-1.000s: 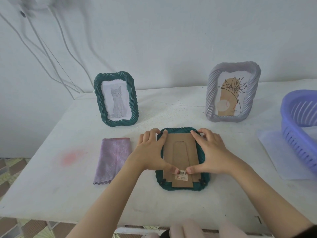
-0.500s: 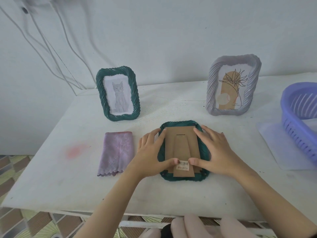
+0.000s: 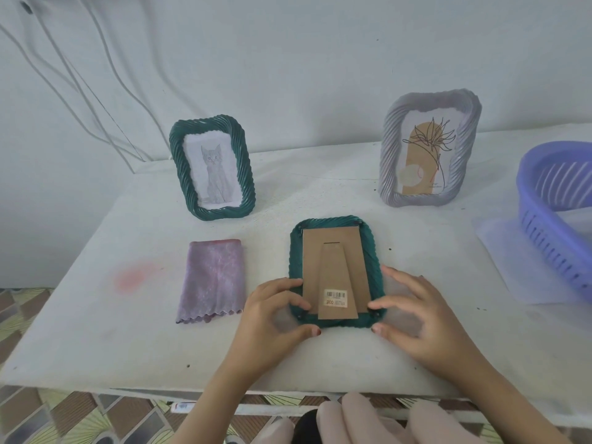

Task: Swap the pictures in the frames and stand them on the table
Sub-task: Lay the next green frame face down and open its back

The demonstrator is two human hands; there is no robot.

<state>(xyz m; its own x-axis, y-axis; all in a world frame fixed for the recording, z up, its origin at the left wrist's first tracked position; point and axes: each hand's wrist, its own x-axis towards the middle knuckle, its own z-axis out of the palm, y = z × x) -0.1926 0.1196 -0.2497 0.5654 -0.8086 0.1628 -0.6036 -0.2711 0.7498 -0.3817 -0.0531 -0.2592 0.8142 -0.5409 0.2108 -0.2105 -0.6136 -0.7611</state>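
The left hand pinched the lower-left corner of the face-down green frame, fingers curled over its rim and thumb tucked against the bottom edge. The right hand did the same at the lower-right corner, forefinger on top and thumb below (both hands were smeared by motion, so exactly where the fingertips touched was hard to read). A second before, both hands had lain spread across the cardboard backing, fingers reaching its upper corners and thumbs meeting at the barcode label. They had since slid down and outward, leaving the backing and its folded-flat stand leg bare. The frame lay flat in the middle of the table, just right of the purple cloth. Behind it stood the green frame with the cat drawing and the grey frame with the plant print. The shift suggested that pressing the backing down was finished and that work had moved to the lower corners, either on the small dark tabs or on lifting the frame. Nothing was open yet and no picture was out, so the swap looked barely begun.
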